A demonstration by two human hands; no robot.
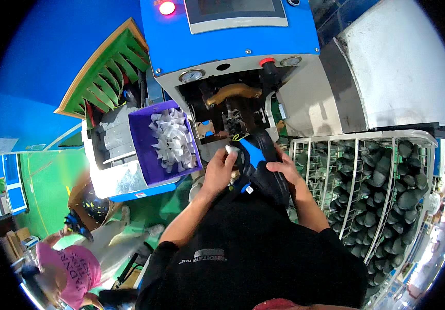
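A black shoe upper with a blue panel (254, 153) and a small yellow loop is in front of me, just below the mouth of a blue machine. My right hand (287, 169) is closed around its right side, thumb on top. On the other side, my left hand (219, 170) pinches a small white piece (231, 149) between thumb and fingers, close to the upper's left edge. Left of that hand stands a purple bin (141, 142) with a heap of curved white pieces (173, 139).
The blue machine (222, 46) has gauges, a screen, a red button and a brownish curved part in its opening. A white wire rack (356, 170) of dark shoe-shaped pieces stands at right. Green curved pieces fill a wood-edged holder (68, 103). A person in pink (75, 268) is at lower left.
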